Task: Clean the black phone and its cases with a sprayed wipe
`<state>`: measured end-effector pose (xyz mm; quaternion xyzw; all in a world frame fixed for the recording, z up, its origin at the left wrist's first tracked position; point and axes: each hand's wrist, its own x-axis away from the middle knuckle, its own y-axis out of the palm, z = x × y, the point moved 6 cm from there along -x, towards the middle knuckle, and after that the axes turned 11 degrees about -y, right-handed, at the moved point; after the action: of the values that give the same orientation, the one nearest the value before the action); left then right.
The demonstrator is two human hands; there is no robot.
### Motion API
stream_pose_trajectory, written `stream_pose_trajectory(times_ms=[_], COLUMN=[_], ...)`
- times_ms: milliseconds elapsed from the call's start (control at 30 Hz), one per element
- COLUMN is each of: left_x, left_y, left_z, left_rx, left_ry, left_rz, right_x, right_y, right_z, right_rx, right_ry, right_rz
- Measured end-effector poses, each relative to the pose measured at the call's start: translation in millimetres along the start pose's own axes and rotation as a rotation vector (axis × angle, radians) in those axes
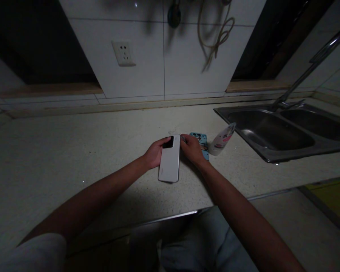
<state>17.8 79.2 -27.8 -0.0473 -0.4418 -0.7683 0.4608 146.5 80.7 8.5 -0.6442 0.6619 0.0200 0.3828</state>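
A white phone [170,161] lies back-up above the pale countertop [73,151], its black camera block at the far end. My left hand [154,152] grips the phone's left side, fingers curled round its top corner. My right hand [191,148] is closed at the phone's top right edge, pinching a small thin item I cannot make out. Just beyond my right hand lies a light-blue phone case [201,140] with cartoon prints, partly hidden by the hand.
A white printed cup [222,139] lies tilted beside the case. A steel double sink [274,132] with a tap [308,71] fills the right. A wall socket [124,53] and a hanging cord [218,34] are on the tiled wall behind.
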Motion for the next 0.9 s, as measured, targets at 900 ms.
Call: stream_pose_trajectory(times_ms=[900], left_x=[-2.0], left_y=[-1.4], left_z=[-0.7], left_rx=[0.008], left_ry=[-0.013], left_rz=[-0.009], right_x=[0.2], right_y=[0.8], right_z=[1.4], right_rx=[0.026], right_ry=[0.005], right_rz=[-0.041])
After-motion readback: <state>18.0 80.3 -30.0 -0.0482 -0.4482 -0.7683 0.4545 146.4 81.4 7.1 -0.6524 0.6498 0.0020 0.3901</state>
